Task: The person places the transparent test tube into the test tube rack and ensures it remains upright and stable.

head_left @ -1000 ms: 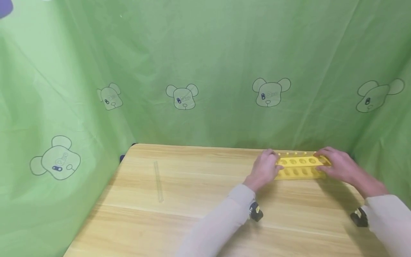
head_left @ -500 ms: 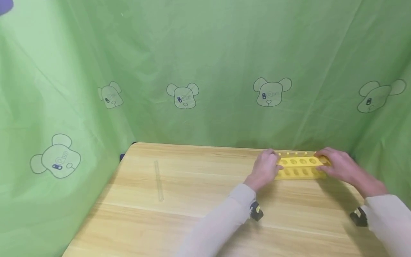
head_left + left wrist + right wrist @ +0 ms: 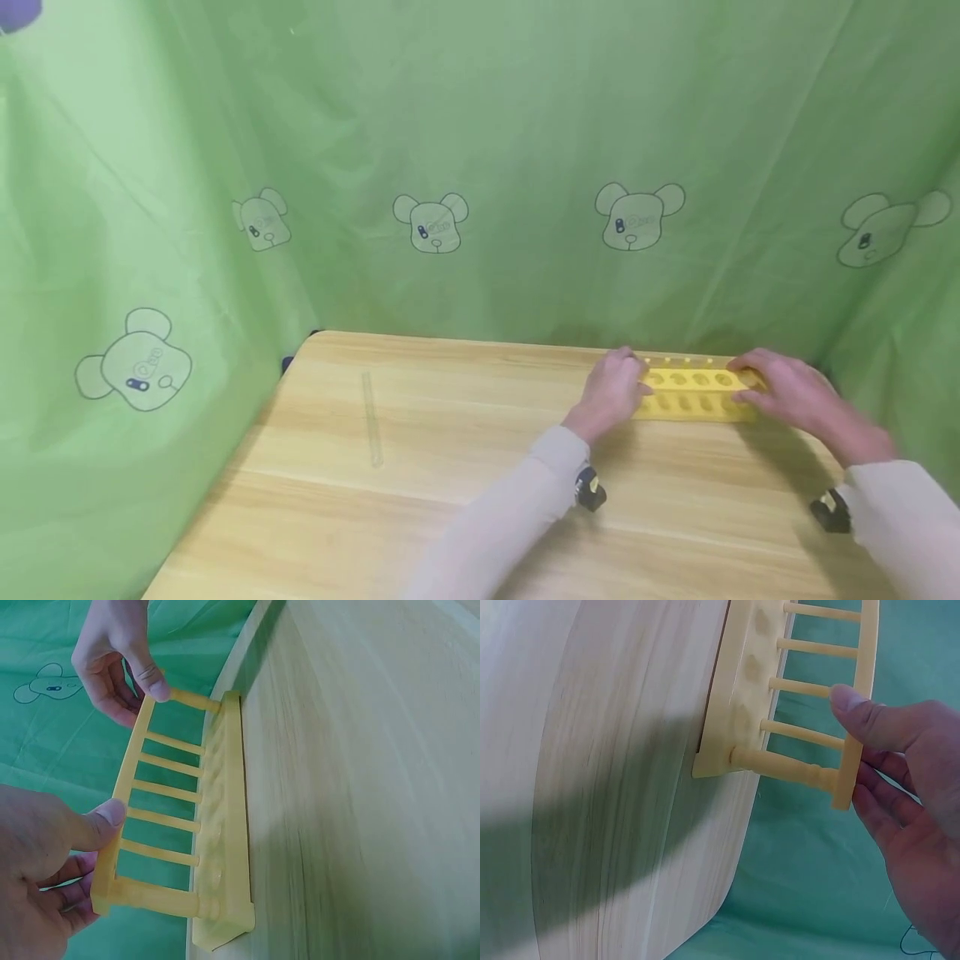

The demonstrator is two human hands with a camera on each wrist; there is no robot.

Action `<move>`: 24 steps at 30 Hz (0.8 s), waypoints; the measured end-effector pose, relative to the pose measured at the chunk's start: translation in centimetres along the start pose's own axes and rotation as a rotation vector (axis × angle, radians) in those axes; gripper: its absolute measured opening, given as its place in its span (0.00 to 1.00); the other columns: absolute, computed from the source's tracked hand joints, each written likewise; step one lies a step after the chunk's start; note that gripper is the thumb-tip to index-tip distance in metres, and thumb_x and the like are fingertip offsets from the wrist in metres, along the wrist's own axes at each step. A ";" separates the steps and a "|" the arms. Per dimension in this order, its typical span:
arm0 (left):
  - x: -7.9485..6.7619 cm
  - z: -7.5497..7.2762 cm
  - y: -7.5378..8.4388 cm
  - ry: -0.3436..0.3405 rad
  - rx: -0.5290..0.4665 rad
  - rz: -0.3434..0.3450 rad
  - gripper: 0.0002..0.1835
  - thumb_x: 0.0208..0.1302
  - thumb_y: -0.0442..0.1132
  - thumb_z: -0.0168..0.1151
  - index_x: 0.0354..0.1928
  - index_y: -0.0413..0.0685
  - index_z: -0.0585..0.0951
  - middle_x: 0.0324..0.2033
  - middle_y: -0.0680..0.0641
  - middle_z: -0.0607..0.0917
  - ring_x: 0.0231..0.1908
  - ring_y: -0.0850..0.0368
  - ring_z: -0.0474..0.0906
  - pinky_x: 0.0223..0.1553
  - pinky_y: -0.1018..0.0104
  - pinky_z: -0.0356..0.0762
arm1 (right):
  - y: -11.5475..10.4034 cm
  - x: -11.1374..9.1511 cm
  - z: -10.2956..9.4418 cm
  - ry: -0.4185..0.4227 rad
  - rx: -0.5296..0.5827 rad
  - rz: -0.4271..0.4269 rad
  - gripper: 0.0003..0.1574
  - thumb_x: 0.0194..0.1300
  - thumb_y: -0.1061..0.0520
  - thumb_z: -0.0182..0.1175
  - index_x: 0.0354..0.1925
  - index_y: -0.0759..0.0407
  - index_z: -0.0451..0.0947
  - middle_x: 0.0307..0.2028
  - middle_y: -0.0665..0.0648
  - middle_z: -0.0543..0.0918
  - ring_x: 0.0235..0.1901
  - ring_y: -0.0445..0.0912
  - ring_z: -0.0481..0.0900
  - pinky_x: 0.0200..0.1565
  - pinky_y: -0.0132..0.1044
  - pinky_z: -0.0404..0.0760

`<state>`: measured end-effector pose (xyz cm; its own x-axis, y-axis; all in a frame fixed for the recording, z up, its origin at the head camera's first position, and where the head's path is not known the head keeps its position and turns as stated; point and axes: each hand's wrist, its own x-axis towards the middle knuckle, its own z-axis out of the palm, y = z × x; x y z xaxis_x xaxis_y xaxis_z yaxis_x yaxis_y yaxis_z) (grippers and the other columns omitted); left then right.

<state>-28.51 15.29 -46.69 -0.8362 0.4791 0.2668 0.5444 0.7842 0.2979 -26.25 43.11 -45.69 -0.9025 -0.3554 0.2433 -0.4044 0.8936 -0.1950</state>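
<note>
A yellow test tube rack point(image 3: 686, 400) stands upright at the table's far right, with a row of holes along its top and pegs behind. My left hand point(image 3: 609, 392) grips the left end of the rack's top plate, thumb in front and fingers behind, as the left wrist view shows. At the other end, my right hand point(image 3: 907, 765) pinches the top plate between thumb and fingers. The rack's base point(image 3: 232, 825) appears to sit on the wood near the far edge. A clear glass test tube point(image 3: 372, 421) lies on the table at the left.
The light wooden table point(image 3: 315, 517) ends just behind the rack. A green curtain point(image 3: 517, 275) printed with bear heads hangs at the back and both sides.
The rack and both hands have shifted slightly to the left over the last half second. The head view has turned a little. The glass test tube lies still.
</note>
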 end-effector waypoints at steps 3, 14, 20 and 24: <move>-0.1 0.1 -0.4 -0.010 -0.002 0.000 0.18 0.64 0.50 0.71 0.55 0.55 0.86 0.48 0.57 0.84 0.49 0.65 0.78 0.53 0.80 0.76 | -0.5 0.0 0.2 0.021 0.006 -0.031 0.30 0.52 0.60 0.79 0.50 0.71 0.81 0.47 0.73 0.83 0.45 0.70 0.81 0.45 0.70 0.79; -0.4 -0.5 -1.6 -0.032 -0.052 -0.001 0.20 0.64 0.47 0.72 0.57 0.53 0.85 0.49 0.56 0.84 0.49 0.63 0.78 0.52 0.79 0.77 | -1.6 0.2 0.7 0.074 0.027 -0.076 0.29 0.50 0.61 0.80 0.48 0.71 0.81 0.43 0.69 0.85 0.41 0.65 0.83 0.43 0.65 0.83; -0.7 -1.3 -2.6 -0.039 -0.065 0.020 0.19 0.64 0.45 0.73 0.56 0.52 0.86 0.47 0.55 0.84 0.45 0.64 0.77 0.46 0.80 0.77 | -2.3 0.6 0.9 0.116 0.021 -0.129 0.28 0.48 0.61 0.81 0.46 0.70 0.82 0.40 0.66 0.86 0.39 0.63 0.84 0.41 0.62 0.84; -1.0 -1.9 -3.3 -0.045 -0.078 0.029 0.19 0.63 0.44 0.73 0.55 0.50 0.86 0.48 0.54 0.84 0.46 0.63 0.77 0.46 0.80 0.77 | -3.0 0.9 1.0 0.118 0.036 -0.136 0.27 0.48 0.62 0.81 0.46 0.70 0.83 0.40 0.65 0.86 0.39 0.62 0.84 0.41 0.61 0.84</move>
<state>-29.35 11.46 -46.24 -0.8212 0.5198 0.2352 0.5704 0.7373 0.3620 -25.93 39.82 -45.83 -0.8165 -0.4353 0.3793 -0.5282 0.8284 -0.1863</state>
